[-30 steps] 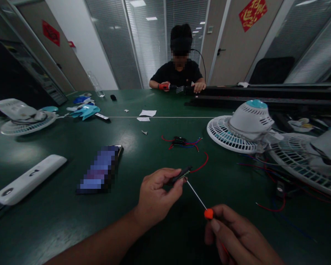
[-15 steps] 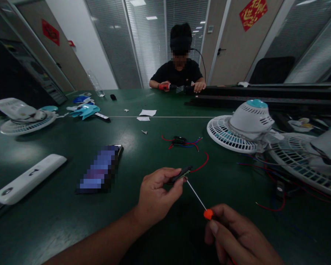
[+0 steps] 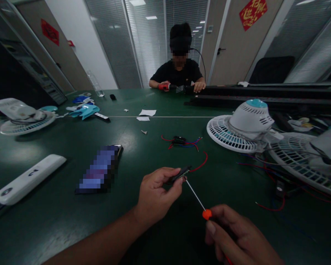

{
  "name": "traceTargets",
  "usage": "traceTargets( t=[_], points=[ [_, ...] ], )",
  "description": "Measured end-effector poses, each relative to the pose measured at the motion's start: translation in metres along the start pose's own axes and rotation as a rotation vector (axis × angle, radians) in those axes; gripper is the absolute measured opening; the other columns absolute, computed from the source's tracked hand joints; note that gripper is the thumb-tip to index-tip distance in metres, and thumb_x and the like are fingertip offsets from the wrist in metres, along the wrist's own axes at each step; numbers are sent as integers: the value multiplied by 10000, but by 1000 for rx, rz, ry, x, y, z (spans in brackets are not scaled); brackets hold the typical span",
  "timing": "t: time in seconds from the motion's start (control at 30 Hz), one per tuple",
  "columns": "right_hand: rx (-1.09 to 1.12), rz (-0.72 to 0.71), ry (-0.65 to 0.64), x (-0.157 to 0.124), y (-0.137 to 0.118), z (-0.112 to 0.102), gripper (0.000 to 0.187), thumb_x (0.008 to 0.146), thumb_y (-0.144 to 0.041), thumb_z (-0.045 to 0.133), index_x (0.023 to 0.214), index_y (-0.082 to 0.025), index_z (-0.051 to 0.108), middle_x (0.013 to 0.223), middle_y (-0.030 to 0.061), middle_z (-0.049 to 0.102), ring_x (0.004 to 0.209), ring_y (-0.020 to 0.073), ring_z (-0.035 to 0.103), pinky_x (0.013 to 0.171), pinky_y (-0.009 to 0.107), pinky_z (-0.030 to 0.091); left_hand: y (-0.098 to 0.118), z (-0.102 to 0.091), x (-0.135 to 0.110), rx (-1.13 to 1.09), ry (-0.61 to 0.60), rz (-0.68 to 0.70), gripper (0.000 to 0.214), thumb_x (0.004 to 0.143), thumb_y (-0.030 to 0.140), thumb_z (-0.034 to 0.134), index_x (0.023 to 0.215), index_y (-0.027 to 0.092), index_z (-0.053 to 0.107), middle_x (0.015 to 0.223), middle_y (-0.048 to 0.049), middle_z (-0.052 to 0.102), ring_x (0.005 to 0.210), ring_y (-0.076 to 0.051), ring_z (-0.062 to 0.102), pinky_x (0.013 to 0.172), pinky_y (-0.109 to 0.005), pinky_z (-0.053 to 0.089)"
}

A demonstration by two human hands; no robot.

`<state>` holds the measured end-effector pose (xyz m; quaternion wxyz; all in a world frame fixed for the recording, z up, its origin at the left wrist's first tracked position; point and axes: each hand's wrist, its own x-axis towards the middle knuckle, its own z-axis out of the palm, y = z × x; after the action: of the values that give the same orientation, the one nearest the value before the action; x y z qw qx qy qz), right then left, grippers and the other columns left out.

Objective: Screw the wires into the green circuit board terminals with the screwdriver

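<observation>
Still, little changes — the left hand stays pinched on the small black part above the table, the right hand grips the screwdriver, its tip at that part.

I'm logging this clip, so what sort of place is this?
Likely an office used as a small-appliance workbench: blind-covered glass partitions, a long green table, dismantled white fans with loose wires.

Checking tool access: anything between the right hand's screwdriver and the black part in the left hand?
Nothing visible. The screwdriver shaft runs clear from the right hand to the black part pinched in the left hand, with its tip at the part. The red wire trails off the far side.
</observation>
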<state>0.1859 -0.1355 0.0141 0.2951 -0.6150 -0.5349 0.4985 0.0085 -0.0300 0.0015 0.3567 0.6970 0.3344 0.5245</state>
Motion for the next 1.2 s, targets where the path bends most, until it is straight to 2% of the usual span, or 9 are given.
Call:
traceTargets(
  t=[0.5,0.8,0.9,1.03,1.13,1.2],
  points=[
    [-166,-59,69,1,3,0,171,894,-376,499,826,-242,581,681,5,650,612,168,633,556,258,510,-2,1,0,-10,-7,-4,171,774,115,659,944,111,667,863,-112,761,742,-211,743,708,-352,635],
    [-203,-81,81,2,6,-3,175,887,-396,497,838,-248,576,729,12,675,650,173,658,580,250,517,-2,0,0,6,-14,-3,177,770,108,665,948,110,672,862,-97,766,743,-197,744,700,-314,631],
    [-159,-27,88,1,8,-1,197,887,-431,495,836,-250,558,668,-8,628,586,163,640,515,236,507,-1,0,0,-6,-6,-3,178,770,109,665,947,120,672,858,-88,768,738,-196,744,706,-318,632],
    [-57,40,79,1,8,2,242,895,-479,471,871,-252,552,571,-48,544,434,126,550,402,207,443,-1,1,0,-19,15,-1,180,762,102,668,941,125,671,851,-85,768,729,-193,744,700,-314,634],
    [-61,20,115,1,4,1,271,879,-502,494,895,-249,589,603,-32,555,458,125,528,416,210,438,-1,1,-1,-22,22,11,194,759,96,672,951,122,669,860,-89,766,734,-193,745,701,-314,634],
    [-44,39,96,2,2,-1,313,894,-509,460,929,-246,624,578,-29,547,470,133,523,411,211,415,-2,1,-1,-31,28,23,194,760,91,671,952,119,668,868,-94,764,742,-193,745,702,-312,634]
  ],
)
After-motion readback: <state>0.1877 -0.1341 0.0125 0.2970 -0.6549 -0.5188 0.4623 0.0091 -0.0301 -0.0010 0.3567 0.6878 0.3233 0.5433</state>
